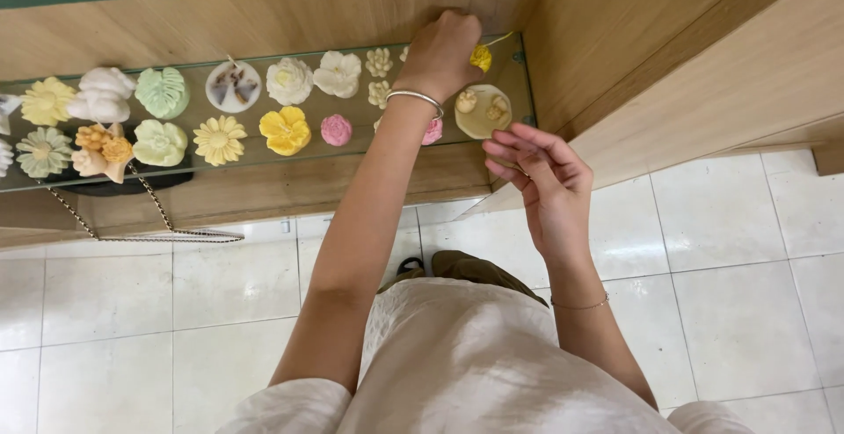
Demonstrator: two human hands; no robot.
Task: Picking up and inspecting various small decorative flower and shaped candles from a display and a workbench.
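My left hand (442, 51) reaches onto a glass shelf (264, 160) set in a wooden cabinet, its fingers closed around a small yellow flower-shaped candle (481, 58) at the shelf's far right end. A silver bangle sits on that wrist. My right hand (538, 175) hovers in front of the shelf's right corner, fingers loosely spread, holding nothing. Just beside it on the glass lies a round beige candle (483, 110) with small figures on top. A pink flower candle (336, 130) and a yellow flower candle (285, 131) lie left of my forearm.
Several more flower-shaped candles in white, green, cream and orange fill the shelf to the left. A black bag with a chain strap (145, 214) sits under the glass. Wooden cabinet walls (668, 73) rise at the right. White floor tiles (730, 249) lie below.
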